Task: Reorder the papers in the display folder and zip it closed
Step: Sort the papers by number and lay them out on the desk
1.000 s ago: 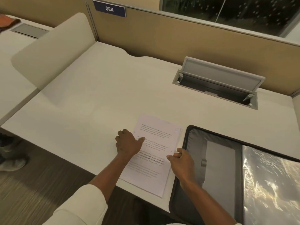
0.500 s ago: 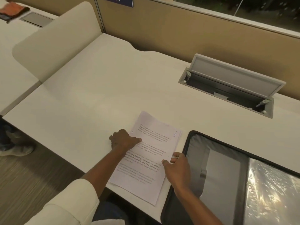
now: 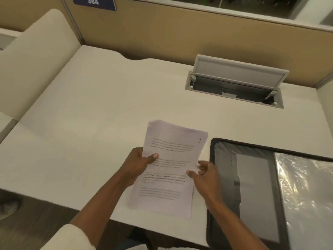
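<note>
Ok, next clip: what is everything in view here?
papers: one stack, white with print, centre, at the desk's near edge
display folder: one, black-rimmed, open, right of the papers
desk: one, white, fills the middle
cable hatch: one, grey, lid raised, far right of the desk
partition: one, tan, behind the desk
number sign: one, blue, on the partition, top left
side divider: one, cream, left
left hand: one, grips the papers' left edge
right hand: one, pinches the papers' right edge
</note>
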Demonstrator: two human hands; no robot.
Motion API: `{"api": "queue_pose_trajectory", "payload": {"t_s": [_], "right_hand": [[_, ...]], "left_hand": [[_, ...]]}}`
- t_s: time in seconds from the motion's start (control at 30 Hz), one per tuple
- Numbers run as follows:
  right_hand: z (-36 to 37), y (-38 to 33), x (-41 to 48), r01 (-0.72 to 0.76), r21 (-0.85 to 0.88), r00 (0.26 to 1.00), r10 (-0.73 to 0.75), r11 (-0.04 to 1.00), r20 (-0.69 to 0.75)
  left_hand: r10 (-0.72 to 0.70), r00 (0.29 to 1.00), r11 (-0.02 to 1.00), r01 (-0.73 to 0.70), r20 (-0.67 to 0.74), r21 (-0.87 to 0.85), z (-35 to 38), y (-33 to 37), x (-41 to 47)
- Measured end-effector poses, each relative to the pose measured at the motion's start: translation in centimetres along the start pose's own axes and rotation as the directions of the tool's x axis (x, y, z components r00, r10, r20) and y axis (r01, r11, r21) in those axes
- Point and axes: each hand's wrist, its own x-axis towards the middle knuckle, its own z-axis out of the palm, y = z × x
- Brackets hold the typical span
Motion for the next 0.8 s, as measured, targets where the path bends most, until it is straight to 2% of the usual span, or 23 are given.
{"api": "queue_pose_trajectory", "payload": {"t_s": [0.1, 0.17, 0.23, 0.33, 0.43, 0.8], "right_hand": [[0.3, -2.4, -1.0, 0.005, 0.310, 0.991, -0.046, 0.951, 0.124], [0.9, -4.6, -1.7, 0.036, 0.389, 0.974, -0.120, 0.920, 0.194], [1.7, -6.7, -2.3, 0.117, 0.431, 0.973, -0.191, 0.895, 0.132], [2.5, -9.5, -3.2, 0.285, 0.441, 0.954, -0.298, 0.851, -0.042], [2.9, -10.9, -3.8, 0.396, 0.405, 0.916, -0.388, 0.824, -0.105], [4.3, -10.2, -4.8, 0.423, 0.424, 0.904, -0.407, 0.801, -0.132]], "left_hand": [[0.152, 0.986, 0.988, -0.150, 0.074, -0.024, -2.5, 1.3, -1.3], [0.241, 0.967, 0.970, -0.238, 0.082, -0.047, -4.0, 2.2, -1.7], [0.324, 0.945, 0.946, -0.322, 0.044, -0.033, -5.1, 3.3, -1.9], [0.447, 0.892, 0.894, -0.446, -0.062, 0.032, -6.0, 4.9, -2.1], [0.514, 0.849, 0.857, -0.514, -0.119, 0.031, -6.6, 5.9, -2.0], [0.523, 0.839, 0.852, -0.521, -0.151, 0.057, -6.2, 3.8, -1.7]]}}
